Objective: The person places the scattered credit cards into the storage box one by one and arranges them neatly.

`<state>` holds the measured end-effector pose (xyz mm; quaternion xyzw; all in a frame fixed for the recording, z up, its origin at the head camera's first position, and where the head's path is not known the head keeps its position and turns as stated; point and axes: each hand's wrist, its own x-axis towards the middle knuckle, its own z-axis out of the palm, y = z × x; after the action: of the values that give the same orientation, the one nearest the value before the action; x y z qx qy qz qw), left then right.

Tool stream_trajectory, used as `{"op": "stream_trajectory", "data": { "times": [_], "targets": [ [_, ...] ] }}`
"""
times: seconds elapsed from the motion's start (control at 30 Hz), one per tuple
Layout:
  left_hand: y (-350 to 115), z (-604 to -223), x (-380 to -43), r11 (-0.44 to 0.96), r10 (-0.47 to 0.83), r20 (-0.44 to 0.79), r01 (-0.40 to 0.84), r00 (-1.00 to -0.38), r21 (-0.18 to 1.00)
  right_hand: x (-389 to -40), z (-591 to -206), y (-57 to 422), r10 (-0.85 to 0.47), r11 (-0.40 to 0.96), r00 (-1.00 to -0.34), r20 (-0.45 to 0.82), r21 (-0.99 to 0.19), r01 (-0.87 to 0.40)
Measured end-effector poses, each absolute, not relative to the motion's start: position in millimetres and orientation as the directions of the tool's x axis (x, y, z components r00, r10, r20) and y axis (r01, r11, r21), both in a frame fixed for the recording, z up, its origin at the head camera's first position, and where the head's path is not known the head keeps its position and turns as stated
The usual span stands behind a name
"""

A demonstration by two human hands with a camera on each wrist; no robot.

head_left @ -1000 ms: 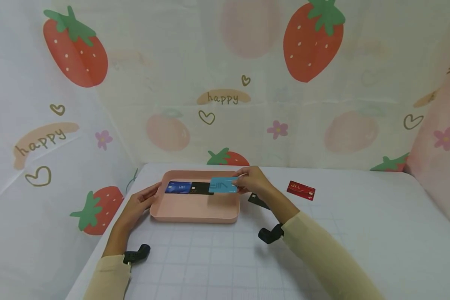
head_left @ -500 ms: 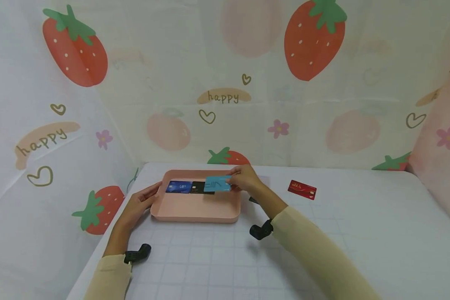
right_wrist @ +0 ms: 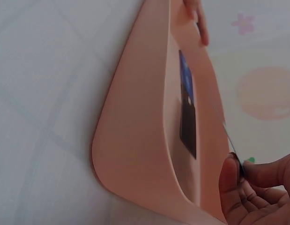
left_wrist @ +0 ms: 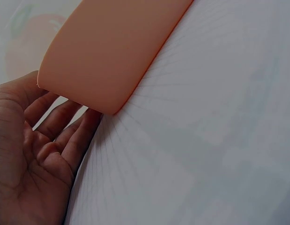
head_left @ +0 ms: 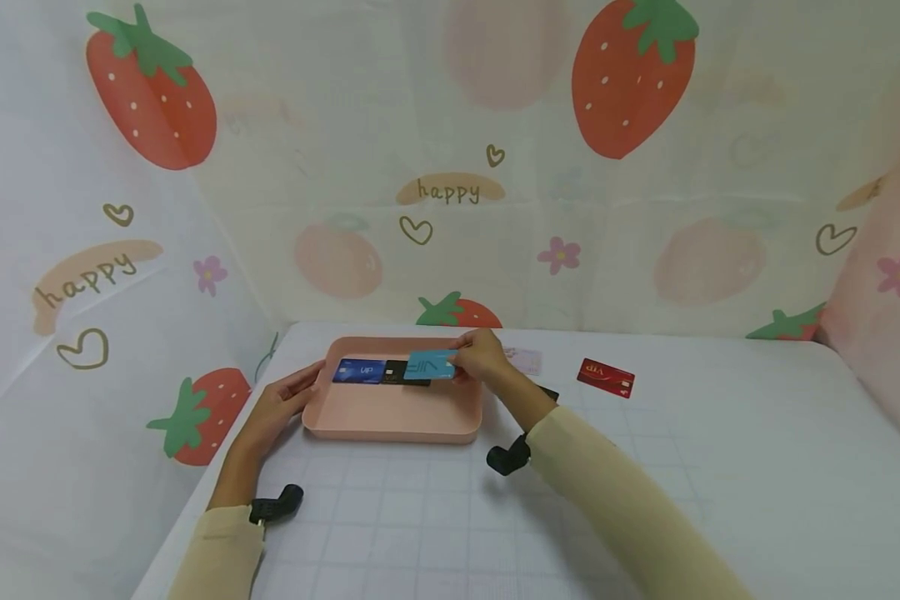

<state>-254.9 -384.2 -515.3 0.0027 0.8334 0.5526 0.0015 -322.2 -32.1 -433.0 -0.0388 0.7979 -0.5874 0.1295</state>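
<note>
Pink tray first: a light touch from the left hand, fingers slightly spread against its left end, should be enough to steady it. Then the right hand would do best to bring the light blue card down level, a little rightward to clear the black card it overlaps in the head view. Finger and thumb pinch the light blue card's right end, the rest jutting leftward above the tray floor

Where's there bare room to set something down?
Bare: inside the tray, in front of the blue card and black card; the table in front of the tray, between the sleeves; and right of the red card. Crowded: the tray's far half, where the right hand holds a light blue card, and between tray and red card.
</note>
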Motion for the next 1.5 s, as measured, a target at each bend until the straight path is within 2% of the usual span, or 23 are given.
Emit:
{"op": "stream_trajectory", "data": {
  "times": [1.13,1.5],
  "targets": [
    [-384,-516,-255,0.354,0.015,0.017,0.021,-1.000,0.935,-343,-450,-52,-0.170,0.473,-0.968,-0.186,-0.877,0.085],
    [-385,-516,-256,0.350,0.015,0.026,0.030,-1.000,0.936,-346,-448,-56,-0.131,0.517,-0.967,-0.219,-0.847,0.121]
  ]
}}
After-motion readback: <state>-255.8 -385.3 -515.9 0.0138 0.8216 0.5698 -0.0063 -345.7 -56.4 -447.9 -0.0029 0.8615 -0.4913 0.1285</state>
